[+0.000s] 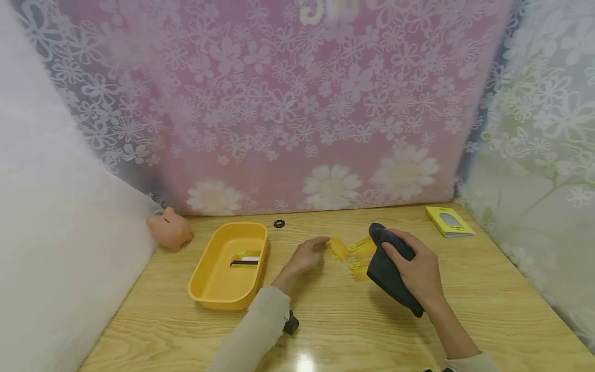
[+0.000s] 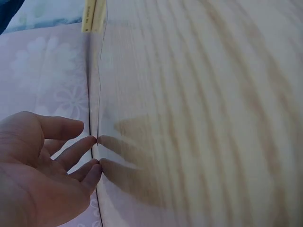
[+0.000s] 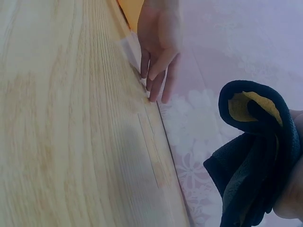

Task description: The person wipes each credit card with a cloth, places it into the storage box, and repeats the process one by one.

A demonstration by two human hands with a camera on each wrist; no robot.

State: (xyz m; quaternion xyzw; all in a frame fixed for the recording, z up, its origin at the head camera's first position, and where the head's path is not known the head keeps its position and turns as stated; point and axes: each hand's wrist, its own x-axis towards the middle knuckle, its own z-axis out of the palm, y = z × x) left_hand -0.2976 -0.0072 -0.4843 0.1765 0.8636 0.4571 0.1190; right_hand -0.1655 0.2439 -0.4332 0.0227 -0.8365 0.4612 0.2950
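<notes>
My right hand (image 1: 422,271) grips a folded dark cloth item (image 1: 395,268), held above the table. The right wrist view shows yellow inside the curled fold of this cloth item (image 3: 255,137); whether it is a pouch I cannot tell. Three yellow cards lie flat on the wood: a left card (image 1: 337,249), an upper card (image 1: 361,248) and a lower card (image 1: 359,270), the last two partly behind the cloth. The fingertips of my left hand (image 1: 307,257) touch the left card's edge. In the left wrist view, the thumb of the left hand (image 2: 52,165) stands apart from the fingers.
A yellow plastic tub (image 1: 200,281) stands left of my left hand, with yellow, white and black cards (image 1: 246,259) inside. Beyond it are a pink piggy bank (image 1: 170,230) and a black chip (image 1: 279,223). A yellow booklet-like packet (image 1: 450,221) lies at the back right.
</notes>
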